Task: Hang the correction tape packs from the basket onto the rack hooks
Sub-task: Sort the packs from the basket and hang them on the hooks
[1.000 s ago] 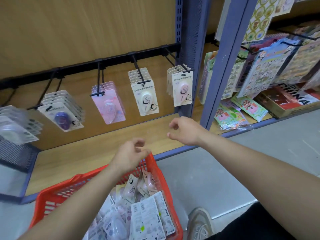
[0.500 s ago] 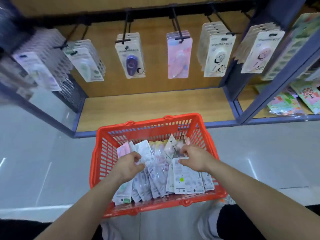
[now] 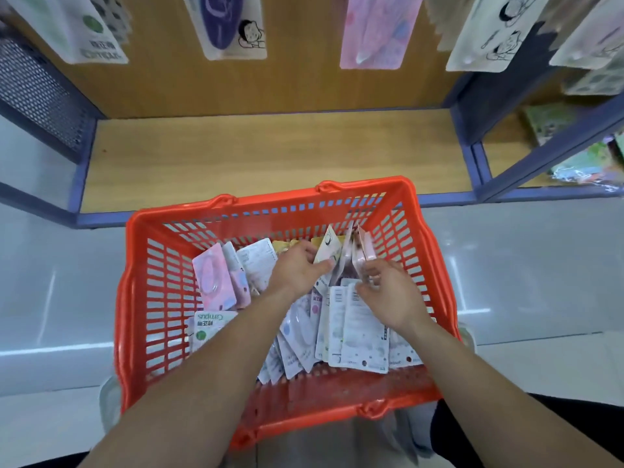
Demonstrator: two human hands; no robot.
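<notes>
Inside the red basket (image 3: 428,265), near its far wall, left hand (image 3: 299,270) pinches a cream pack (image 3: 327,249) and right hand (image 3: 391,298) pinches a pink pack (image 3: 364,253), both upright, likely singling one out for hanging.

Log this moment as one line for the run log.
phase: picking from basket | left hand: pinches white pack | right hand: pinches pink pack
</notes>
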